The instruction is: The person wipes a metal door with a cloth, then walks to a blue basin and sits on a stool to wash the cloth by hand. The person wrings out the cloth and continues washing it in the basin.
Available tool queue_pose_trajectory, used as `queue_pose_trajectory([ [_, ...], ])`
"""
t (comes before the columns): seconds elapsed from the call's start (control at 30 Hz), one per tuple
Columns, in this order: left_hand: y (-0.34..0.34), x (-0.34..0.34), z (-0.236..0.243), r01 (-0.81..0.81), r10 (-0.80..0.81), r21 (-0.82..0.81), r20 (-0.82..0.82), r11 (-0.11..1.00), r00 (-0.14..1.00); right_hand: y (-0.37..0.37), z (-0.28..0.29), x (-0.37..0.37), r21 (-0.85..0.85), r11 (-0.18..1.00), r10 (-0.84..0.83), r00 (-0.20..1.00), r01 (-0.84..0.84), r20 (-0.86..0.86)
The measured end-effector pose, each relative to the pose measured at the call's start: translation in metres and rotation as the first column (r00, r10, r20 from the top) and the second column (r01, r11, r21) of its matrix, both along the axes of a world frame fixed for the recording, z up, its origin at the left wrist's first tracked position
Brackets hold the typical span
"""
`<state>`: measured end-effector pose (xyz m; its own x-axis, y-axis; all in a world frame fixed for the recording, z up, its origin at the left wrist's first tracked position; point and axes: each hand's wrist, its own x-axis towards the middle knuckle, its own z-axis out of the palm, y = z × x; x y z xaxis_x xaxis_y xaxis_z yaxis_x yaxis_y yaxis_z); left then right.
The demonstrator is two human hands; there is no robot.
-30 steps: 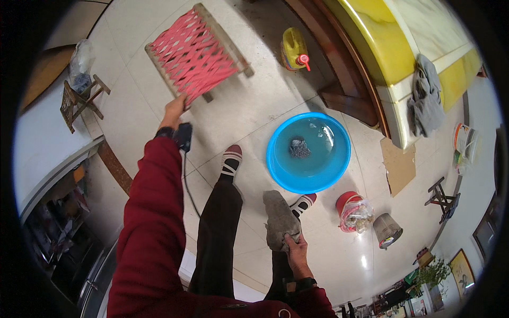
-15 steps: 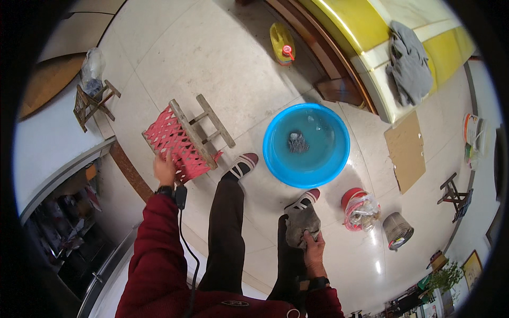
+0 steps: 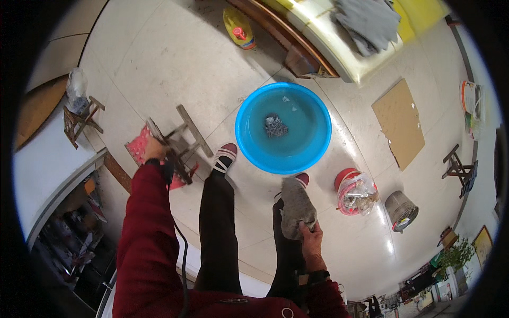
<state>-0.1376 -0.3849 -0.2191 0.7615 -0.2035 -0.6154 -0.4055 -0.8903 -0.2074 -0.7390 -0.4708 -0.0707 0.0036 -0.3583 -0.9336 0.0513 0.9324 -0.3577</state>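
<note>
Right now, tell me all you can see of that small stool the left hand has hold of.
The stool is small, with a dark wooden frame and a seat woven from pink-red cord. It is tipped on its side, legs and crossbars turned toward the camera, the woven seat facing away and down toward the pale tiled floor. The left hand has its grip on the frame at one edge. It sits left of the blue basin, near the person's left shoe.

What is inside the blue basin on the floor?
The blue basin holds water, and a dark grey crumpled thing, perhaps a cloth, lies in it. Small pale bits float near the far rim. What lies under the crumpled thing is hidden.
</note>
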Motion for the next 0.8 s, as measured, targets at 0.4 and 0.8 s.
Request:
queue_pose_trajectory([
  [0.4,0.093,-0.163,0.0,0.033,-0.046,0.188,0.065,0.982,0.997,-0.004,-0.013,-0.005,-0.047,0.999,0.024,0.999,-0.023,0.032],
  [0.8,0.22,-0.204,-0.008,-0.168,0.239,0.212,-0.377,0.963,0.895,-0.017,-0.013,0.011,-0.135,0.949,0.278,0.958,-0.286,-0.077],
])
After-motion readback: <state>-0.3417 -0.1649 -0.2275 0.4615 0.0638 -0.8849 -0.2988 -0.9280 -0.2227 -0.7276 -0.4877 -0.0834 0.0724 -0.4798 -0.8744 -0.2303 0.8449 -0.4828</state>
